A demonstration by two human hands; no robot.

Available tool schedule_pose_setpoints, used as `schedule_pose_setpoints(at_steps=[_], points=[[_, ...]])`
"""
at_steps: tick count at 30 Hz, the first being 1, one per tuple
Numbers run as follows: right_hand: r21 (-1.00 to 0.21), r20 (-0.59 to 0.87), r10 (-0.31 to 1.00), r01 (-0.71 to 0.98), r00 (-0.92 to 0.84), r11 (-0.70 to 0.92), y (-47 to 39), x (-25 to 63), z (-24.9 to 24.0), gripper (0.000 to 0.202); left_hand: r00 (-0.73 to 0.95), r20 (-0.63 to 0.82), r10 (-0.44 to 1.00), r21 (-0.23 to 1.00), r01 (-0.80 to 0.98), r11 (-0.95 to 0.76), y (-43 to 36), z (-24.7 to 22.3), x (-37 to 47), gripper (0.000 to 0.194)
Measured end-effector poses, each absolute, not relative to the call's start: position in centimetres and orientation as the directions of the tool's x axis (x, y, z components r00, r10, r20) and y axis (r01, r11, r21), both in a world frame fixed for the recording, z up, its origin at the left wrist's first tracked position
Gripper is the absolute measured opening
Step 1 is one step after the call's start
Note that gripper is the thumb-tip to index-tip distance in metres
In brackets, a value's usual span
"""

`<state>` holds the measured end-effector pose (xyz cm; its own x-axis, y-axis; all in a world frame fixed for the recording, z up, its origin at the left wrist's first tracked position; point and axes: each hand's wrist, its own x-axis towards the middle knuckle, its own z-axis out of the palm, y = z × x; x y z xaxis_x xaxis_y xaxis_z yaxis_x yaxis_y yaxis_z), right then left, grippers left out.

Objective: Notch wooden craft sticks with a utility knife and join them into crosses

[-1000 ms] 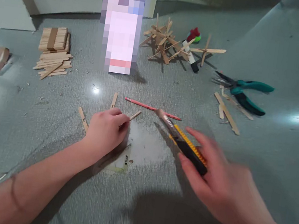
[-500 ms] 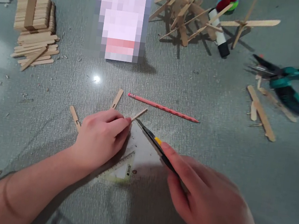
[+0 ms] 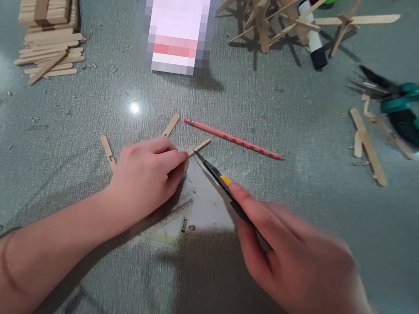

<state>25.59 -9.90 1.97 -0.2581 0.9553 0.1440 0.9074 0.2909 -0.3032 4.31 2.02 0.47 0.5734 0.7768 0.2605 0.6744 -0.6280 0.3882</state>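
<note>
My left hand (image 3: 149, 169) is closed on a narrow wooden stick (image 3: 202, 145), whose far end sticks out past the fingertips. In my right hand (image 3: 292, 257) is a black and yellow utility knife (image 3: 225, 181), its blade tip at the stick just beyond my left fingers. Two notched wooden sticks lie beside my left hand, one (image 3: 108, 152) to its left and one (image 3: 172, 124) beyond it. A pink pencil (image 3: 235, 140) rests past the knife. Partly under my left hand's shadow lies a clear ruler (image 3: 168, 228).
Banded wooden sticks (image 3: 56, 0) and loose ones (image 3: 52, 54) lie at the left. A blurred box (image 3: 176, 27) stands at the back, near assembled sticks (image 3: 265, 9) and a white tube (image 3: 312, 36). Teal pliers (image 3: 407, 104) and stick scraps (image 3: 368, 148) are at the right.
Everything on the table appears slightly higher in the view. Both hands keep their holds, and the knife blade stays at the stick with hardly any shift.
</note>
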Motion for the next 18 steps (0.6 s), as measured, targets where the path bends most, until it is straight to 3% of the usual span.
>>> schedule_pose_setpoints(at_steps=[6,18], points=[[-0.275,0.146,0.950,0.911,-0.275,0.306,-10.1,25.7,1.6,0.060,0.573,0.282,0.769,0.384,0.668,-0.638,2.1,0.4,4.3,0.017],[-0.098,0.221,0.920,0.931,-0.324,0.352,-10.5,24.6,1.5,0.057,0.581,0.250,0.774,0.422,0.655,-0.627,2.2,0.4,4.2,0.013]])
